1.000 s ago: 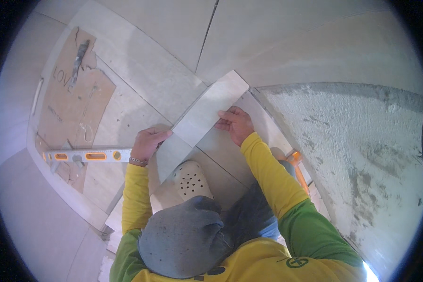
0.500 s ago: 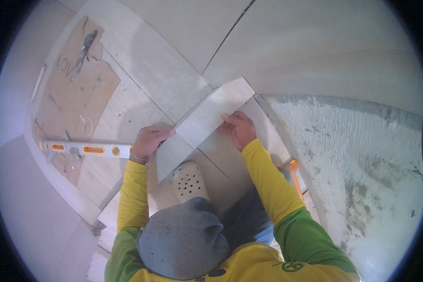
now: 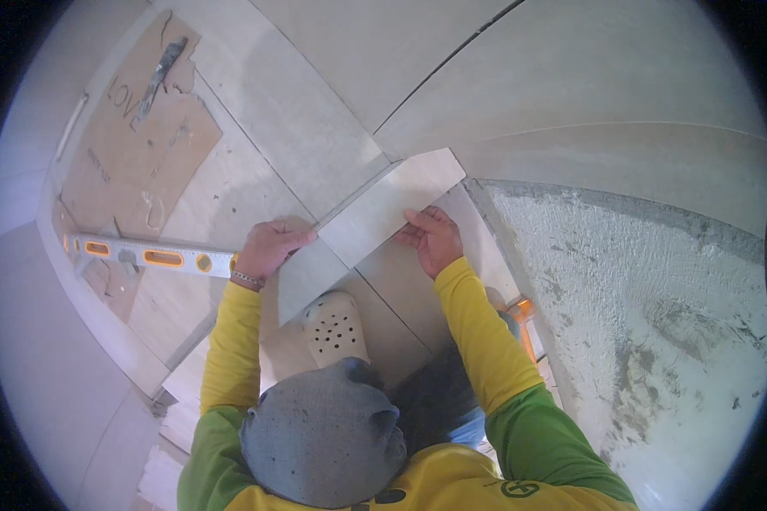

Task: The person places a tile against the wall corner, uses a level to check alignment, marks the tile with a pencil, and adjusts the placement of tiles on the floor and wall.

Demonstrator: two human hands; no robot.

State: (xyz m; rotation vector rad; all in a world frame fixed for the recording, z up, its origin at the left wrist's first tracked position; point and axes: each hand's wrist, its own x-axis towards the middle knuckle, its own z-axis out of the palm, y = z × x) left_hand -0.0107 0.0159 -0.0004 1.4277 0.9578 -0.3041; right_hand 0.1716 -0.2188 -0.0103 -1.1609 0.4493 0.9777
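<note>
A pale rectangular tile strip point(image 3: 392, 196) lies diagonally in the middle, beside another pale tile piece point(image 3: 302, 281) at its lower-left end. My left hand point(image 3: 277, 247) pinches the upper-left edge where the two pieces meet. My right hand point(image 3: 428, 236) grips the strip's lower-right edge, its fingertips partly hidden. A metal spirit level point(image 3: 166, 258) with orange-rimmed openings runs left from behind my left wrist. My cream perforated clog point(image 3: 334, 328) sits below the tiles.
Torn brown cardboard point(image 3: 149, 170) with a long dirty tool point(image 3: 162, 72) lies at upper left. An orange tool point(image 3: 524, 319) is by my right forearm. A rough whitish cement surface point(image 3: 622, 298) fills the right. Large tiles point(image 3: 596, 68) extend across the back.
The strip and my right hand appear slightly lower and farther right in the picture, while the surroundings have also shifted in view. Both hands keep their hold.
</note>
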